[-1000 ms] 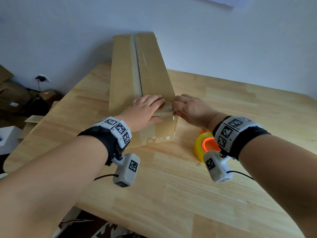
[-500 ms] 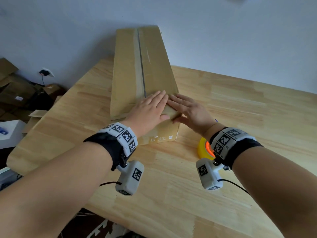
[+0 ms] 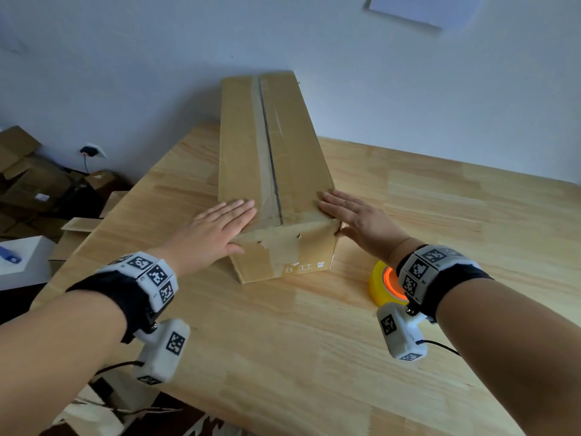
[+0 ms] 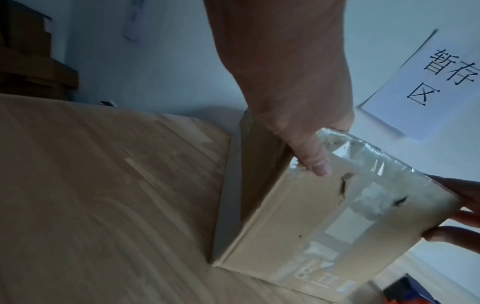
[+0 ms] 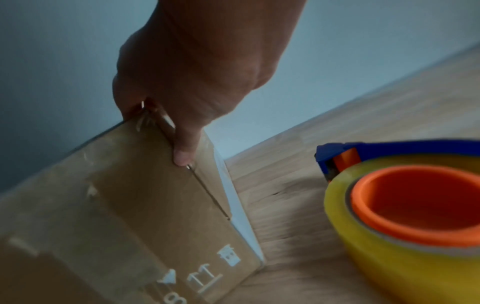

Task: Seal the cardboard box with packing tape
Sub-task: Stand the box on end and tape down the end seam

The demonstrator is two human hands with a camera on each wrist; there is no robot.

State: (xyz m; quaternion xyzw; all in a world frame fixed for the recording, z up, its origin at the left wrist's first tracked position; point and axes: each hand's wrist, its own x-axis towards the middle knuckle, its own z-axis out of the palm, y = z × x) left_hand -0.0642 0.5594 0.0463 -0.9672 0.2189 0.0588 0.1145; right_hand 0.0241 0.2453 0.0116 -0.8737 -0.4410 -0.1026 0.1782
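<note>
Hands (image 3: 217, 228) spread apart, tape roll (image 3: 382, 286) half hidden

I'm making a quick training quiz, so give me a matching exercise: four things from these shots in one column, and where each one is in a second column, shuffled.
Things:
1. left hand
2. right hand
3. packing tape roll
4. cardboard box

Places:
A. on the table by the box's near right corner
B. flat on the box's near left top edge
C. lying lengthwise on the wooden table
D. flat on the box's near right top edge

Pairs: 1-B, 2-D, 3-A, 4-C
</note>
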